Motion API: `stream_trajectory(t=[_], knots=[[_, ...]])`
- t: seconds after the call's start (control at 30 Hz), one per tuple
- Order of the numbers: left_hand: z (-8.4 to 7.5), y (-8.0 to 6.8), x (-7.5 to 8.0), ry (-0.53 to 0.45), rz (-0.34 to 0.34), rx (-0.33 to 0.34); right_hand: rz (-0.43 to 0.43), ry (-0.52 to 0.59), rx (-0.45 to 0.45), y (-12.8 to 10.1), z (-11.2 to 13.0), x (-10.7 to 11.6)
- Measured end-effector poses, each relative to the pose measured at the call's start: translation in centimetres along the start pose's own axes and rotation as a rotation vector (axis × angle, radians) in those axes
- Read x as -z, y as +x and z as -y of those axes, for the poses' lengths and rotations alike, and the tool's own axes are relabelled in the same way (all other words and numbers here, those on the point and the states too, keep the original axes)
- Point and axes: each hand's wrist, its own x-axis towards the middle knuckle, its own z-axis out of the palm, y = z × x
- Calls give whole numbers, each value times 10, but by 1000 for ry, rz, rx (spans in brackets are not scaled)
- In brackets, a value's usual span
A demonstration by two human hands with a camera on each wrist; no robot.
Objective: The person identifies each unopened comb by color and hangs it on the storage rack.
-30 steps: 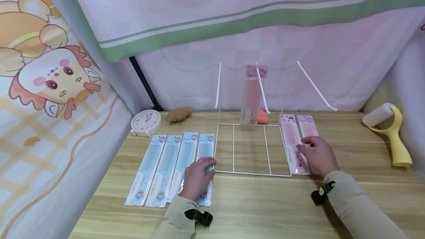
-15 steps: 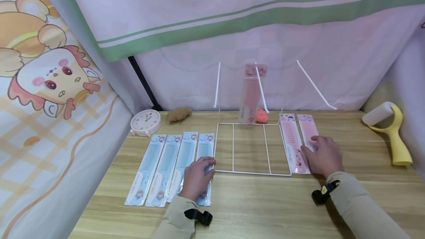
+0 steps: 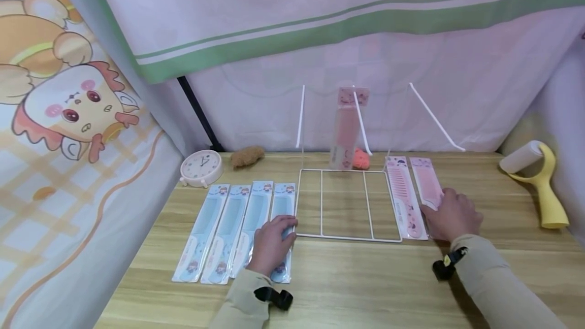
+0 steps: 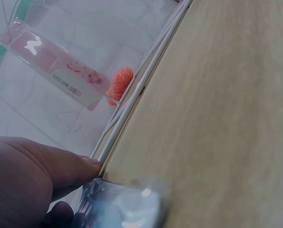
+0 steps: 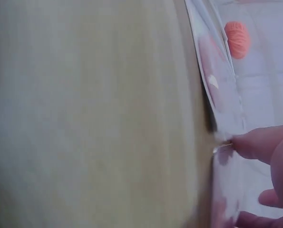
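My left hand (image 3: 272, 242) holds the front left corner of a white wire rack (image 3: 349, 239), its thumb (image 4: 82, 168) against the wire. Beneath that hand lies a packaged blue comb (image 3: 284, 197), partly covered, with several more like it to the left. My right hand (image 3: 453, 216) grips the outer pink packaged comb (image 3: 426, 181) across its width, thumb (image 5: 255, 142) at the near edge and fingers at the far one. The hand hides the comb's lower part. Another pink packaged comb (image 3: 402, 192) lies between it and the rack.
One pink packaged comb (image 3: 347, 131) hangs on the rack's middle hook (image 3: 362, 126). Behind it sits a coral yarn bundle (image 3: 361, 159). A round clock (image 3: 201, 168) and a brown lump (image 3: 247, 157) stand at the back left, a yellow-handled roller (image 3: 546, 192) at the right.
My right hand has moved right, from between the two pink packaged combs onto the outer one, and now grips it. The left hand stays at the rack's corner.
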Motion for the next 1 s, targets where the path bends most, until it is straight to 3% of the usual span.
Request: stream_trajectory(t=[0.13,0.33,0.4,0.53,0.77,1.0], knots=[[-1,0,0,-6,0,-2,79,22,-44,4,-3,9],[0,0,0,-6,-3,-2,305,222,-120,13,-11,23],[0,0,0,-5,-4,0,365,271,-119,16,-13,26],[0,0,0,-6,1,2,402,289,-76,20,-18,31],[2,0,-1,-3,-5,-11,368,414,-70,13,-27,31],[1,1,-1,-1,8,10,135,486,-91,0,-28,30]])
